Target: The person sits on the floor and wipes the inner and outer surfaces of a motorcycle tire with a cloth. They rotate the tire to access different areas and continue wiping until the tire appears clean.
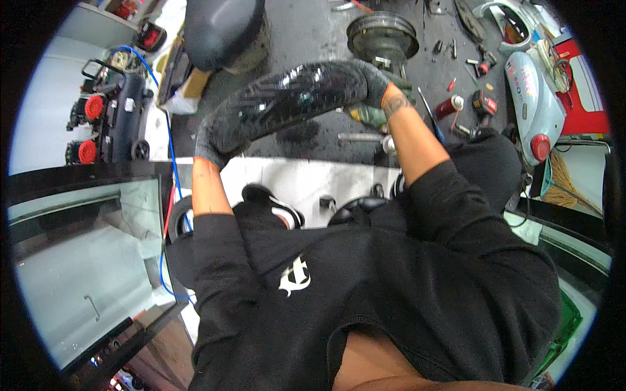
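I hold a black rubber tyre (293, 98) in front of me with both hands, gloved in dark grey. My left hand (210, 144) grips its lower left end. My right hand (383, 86) grips its upper right end, the orange glove cuff showing at the wrist. The tyre arches across the dark oily floor, its tread glossy. Beyond it a metal wheel rim (383, 36) lies flat on the floor. My black sleeves and black top fill the lower half of the view.
Tools, a red spray can (448, 106) and small parts lie scattered at the right. A pale blue scooter body (533, 98) lies further right. A black seat (222, 29) stands at the top left, a compressor (107, 117) with a blue hose at the left, a glass panel (85, 260) below.
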The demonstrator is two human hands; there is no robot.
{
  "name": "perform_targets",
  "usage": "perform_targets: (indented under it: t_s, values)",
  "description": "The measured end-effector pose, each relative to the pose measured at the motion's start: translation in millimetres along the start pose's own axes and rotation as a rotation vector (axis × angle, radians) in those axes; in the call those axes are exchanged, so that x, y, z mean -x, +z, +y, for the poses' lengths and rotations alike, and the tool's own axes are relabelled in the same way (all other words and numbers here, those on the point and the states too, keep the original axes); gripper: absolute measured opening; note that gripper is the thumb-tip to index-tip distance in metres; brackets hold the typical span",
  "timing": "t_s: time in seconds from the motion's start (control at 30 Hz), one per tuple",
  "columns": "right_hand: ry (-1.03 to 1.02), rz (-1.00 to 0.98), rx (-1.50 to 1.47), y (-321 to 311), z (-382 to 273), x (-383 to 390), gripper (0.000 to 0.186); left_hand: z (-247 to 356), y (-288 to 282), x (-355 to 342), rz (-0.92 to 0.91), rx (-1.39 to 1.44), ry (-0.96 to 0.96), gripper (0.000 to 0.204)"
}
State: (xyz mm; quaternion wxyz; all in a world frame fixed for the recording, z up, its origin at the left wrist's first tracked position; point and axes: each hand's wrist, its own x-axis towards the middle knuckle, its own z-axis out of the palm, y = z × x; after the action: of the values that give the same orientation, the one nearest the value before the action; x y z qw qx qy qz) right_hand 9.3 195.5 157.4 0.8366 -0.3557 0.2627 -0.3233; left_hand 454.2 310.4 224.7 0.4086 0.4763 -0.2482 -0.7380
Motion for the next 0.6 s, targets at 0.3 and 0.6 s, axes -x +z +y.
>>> perform_targets:
  t_s: [0.3,0.6]
  values:
    - [-0.798,0.265,0.444,126,-174,53,0.05,131,106,94,0.371,0.151,0.96,0.064]
    - [-1.297,0.687,1.348,117,-148,26,0.035,158,114,131,0.369,-0.129,0.873,0.06]
